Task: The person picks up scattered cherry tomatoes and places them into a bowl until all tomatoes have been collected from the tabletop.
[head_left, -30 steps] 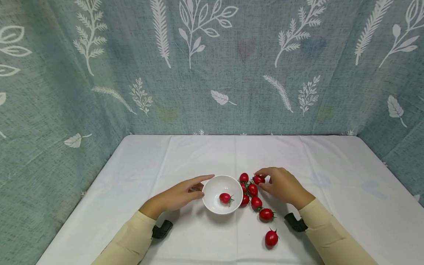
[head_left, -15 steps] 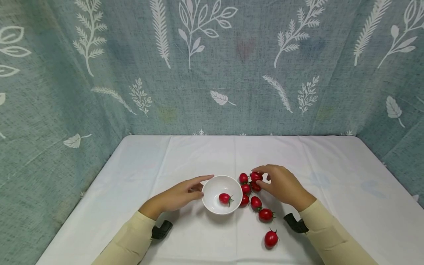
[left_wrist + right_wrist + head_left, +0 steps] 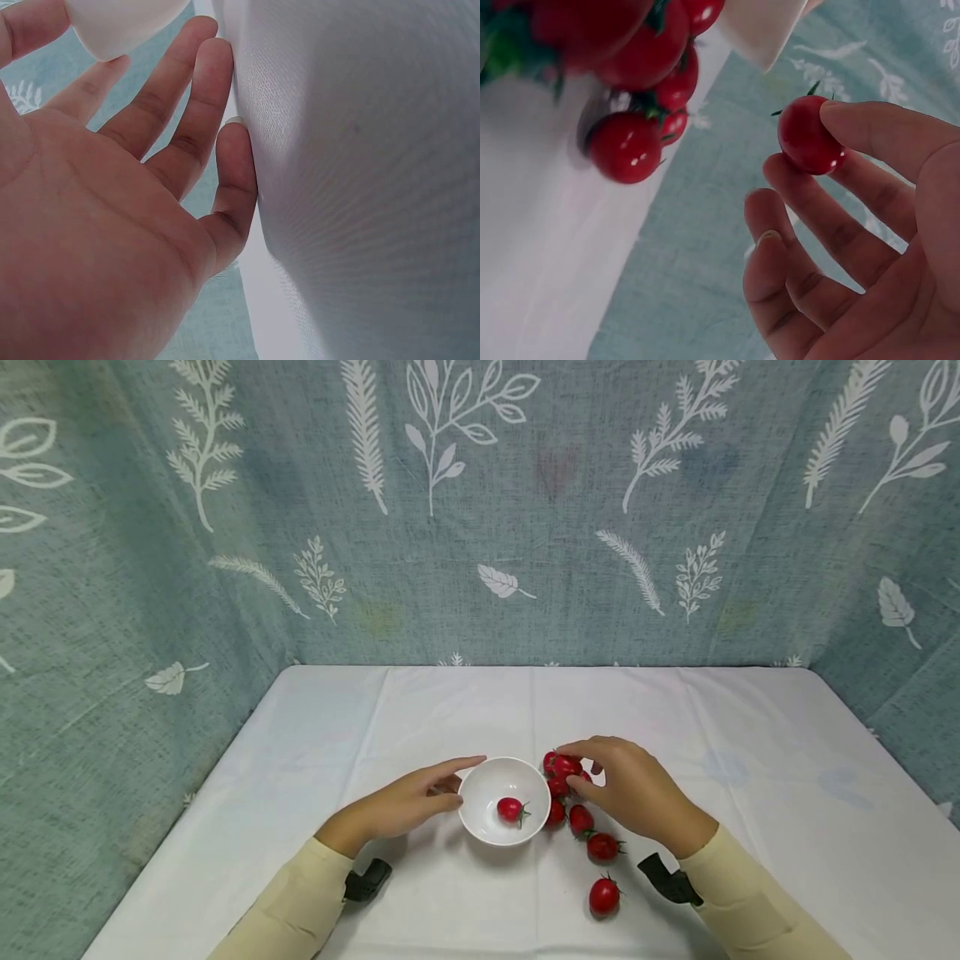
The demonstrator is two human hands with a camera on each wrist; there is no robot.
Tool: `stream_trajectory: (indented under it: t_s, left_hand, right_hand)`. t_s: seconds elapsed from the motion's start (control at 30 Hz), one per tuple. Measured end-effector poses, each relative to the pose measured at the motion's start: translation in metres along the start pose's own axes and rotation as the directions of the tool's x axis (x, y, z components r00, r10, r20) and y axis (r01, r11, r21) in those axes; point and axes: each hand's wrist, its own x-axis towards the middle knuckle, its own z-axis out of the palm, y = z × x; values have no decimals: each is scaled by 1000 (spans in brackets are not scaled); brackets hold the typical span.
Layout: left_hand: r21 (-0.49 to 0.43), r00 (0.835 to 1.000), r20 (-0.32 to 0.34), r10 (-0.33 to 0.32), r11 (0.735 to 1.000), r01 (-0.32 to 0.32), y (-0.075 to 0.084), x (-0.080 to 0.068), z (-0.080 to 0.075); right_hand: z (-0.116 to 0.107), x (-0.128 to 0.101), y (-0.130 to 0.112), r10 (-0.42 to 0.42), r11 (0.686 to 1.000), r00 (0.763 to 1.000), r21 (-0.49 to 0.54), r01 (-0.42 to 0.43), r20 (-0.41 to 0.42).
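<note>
My right hand (image 3: 637, 789) pinches a small red cherry tomato (image 3: 806, 135) between thumb and fingertips, raised off the table. It hangs over the back of a cluster, just right of a white bowl (image 3: 480, 824). One cherry tomato (image 3: 511, 810) with a green calyx lies inside that bowl. At the bowl's left side, my left hand (image 3: 401, 800) touches it with thumb and index finger. Those fingers are fairly straight, and the other fingers (image 3: 199, 112) are spread loosely under the rim's level. In the left wrist view only the bowl's outer wall (image 3: 124, 22) shows.
Several loose cherry tomatoes (image 3: 581, 820) lie right of the bowl, some partly hidden by the right hand. One tomato (image 3: 604, 897) sits apart, nearer the front. A white cloth (image 3: 420, 718) covers the table, and a leaf-patterned blue-green curtain (image 3: 480, 527) hangs around it.
The right hand has picked up the cherry tomato at the cluster's back and carried it left toward the bowl. The front tomato has shifted slightly left. My left hand has stayed still.
</note>
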Motion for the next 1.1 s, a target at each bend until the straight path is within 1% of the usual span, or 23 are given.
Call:
stream_trajectory:
  t_s: [0.27,0.37,0.57,0.83,1.1]
  left_hand:
    - [-3,1000,0,7,1000,-7,0,0,2]
    - [-8,1000,2,10,1000,-10,0,1,2]
    - [-1,1000,5,9,1000,-9,0,1,1]
    - [-5,1000,15,14,1000,-14,-2,1,-1]
    - [3,1000,14,3,1000,-3,-3,2,-1]
  right_hand:
    - [5,-4,-10,-60,997,998,51,61,-24]
    - [8,-3,-13,-71,995,997,62,72,-20]
    - [18,4,-19,-107,994,994,10,107,10]
    - [28,14,-27,-130,989,990,-58,133,52]
    - [36,20,-28,-175,982,981,-62,180,80]
